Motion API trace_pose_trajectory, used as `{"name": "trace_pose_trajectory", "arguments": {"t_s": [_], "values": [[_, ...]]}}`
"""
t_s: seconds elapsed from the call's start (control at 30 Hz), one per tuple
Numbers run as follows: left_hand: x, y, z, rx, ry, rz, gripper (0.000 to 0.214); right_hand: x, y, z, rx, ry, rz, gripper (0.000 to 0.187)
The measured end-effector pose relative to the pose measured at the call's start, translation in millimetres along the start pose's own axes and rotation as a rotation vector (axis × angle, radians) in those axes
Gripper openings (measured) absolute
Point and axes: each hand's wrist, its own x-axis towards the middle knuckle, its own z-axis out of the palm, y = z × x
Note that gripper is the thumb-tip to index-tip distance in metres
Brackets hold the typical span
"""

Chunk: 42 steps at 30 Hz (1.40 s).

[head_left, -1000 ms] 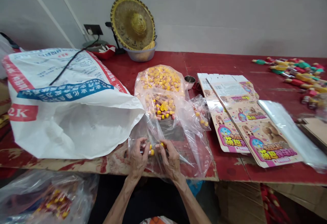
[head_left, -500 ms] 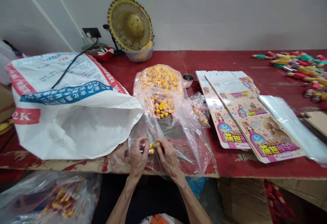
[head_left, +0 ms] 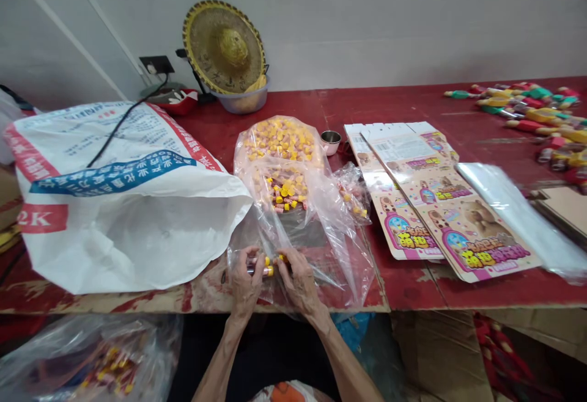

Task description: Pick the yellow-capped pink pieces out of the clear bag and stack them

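My left hand [head_left: 244, 283] and my right hand [head_left: 297, 281] rest together at the near edge of the red table [head_left: 458, 115]. Both have their fingers pinched round a few small yellow-capped tubes [head_left: 266, 266] that lie between them. The tubes sit on a clear plastic bag [head_left: 330, 249] spread across the table. Farther back on that plastic is a small heap of the same tubes [head_left: 287, 194], and behind it a bag full of yellow-capped tubes [head_left: 280, 138].
A big white woven sack [head_left: 114, 206] lies open at the left. Flat printed cartons [head_left: 440, 206] and clear sleeves [head_left: 518, 219] lie at the right, colourful toys [head_left: 536, 112] far right. A straw hat [head_left: 224, 44], bowl and small metal cup [head_left: 330, 140] stand behind. Another bag of tubes [head_left: 96, 365] sits below.
The hands have stayed on the tubes with only slight finger movement. The view has drifted a little to the right and down.
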Motion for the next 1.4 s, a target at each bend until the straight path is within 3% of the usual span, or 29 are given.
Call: {"name": "trace_pose_trajectory", "arguments": {"t_s": [1.4], "values": [[4.5,-0.6,-4.6,0.076,-0.020,0.033,0.041,4.7,-4.9,1.5,-0.034,-0.059,0.001,0.025]]}}
